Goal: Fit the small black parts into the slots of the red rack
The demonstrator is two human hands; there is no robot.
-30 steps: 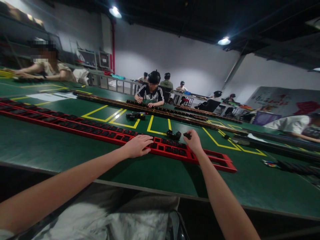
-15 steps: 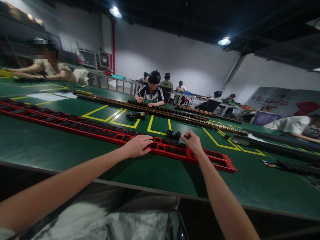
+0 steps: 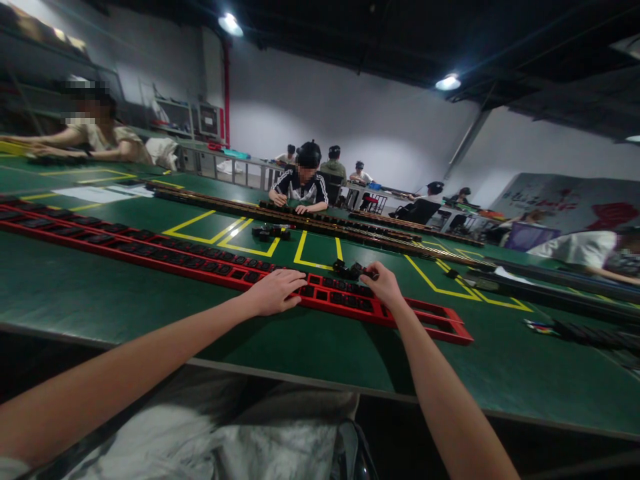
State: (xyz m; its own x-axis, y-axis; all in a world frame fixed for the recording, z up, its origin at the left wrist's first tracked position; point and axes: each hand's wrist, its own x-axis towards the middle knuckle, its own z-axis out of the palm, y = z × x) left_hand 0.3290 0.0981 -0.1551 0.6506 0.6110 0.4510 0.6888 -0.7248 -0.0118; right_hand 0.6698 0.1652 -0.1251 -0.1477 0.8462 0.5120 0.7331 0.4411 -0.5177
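A long red frame (image 3: 425, 327) with rows of slots, many filled by small black square pieces (image 3: 345, 300), lies aslant across the green table. My left hand (image 3: 277, 292) rests on its near rail and slots, fingers stretched out, gripping nothing that I can see. Over the far rail, towards the frame's right end, my right hand (image 3: 384, 283) is closed in a pinch. A small black piece (image 3: 369, 274) shows at its fingertips; its exact kind cannot be made out. Just left of those fingers sits a little heap of black parts (image 3: 347, 269) on the table.
Another cluster of black parts (image 3: 270, 232) lies farther back among yellow tape outlines (image 3: 320, 267). Long dark rails (image 3: 360, 230) run across the table's middle. White sheets (image 3: 100, 193) lie at left, cables (image 3: 543, 328) at right. A co-worker (image 3: 303, 180) sits opposite.
My right hand has shifted slightly left and down, its fingertips nearer the heap and the frame's far rail. My left hand has stayed in place.
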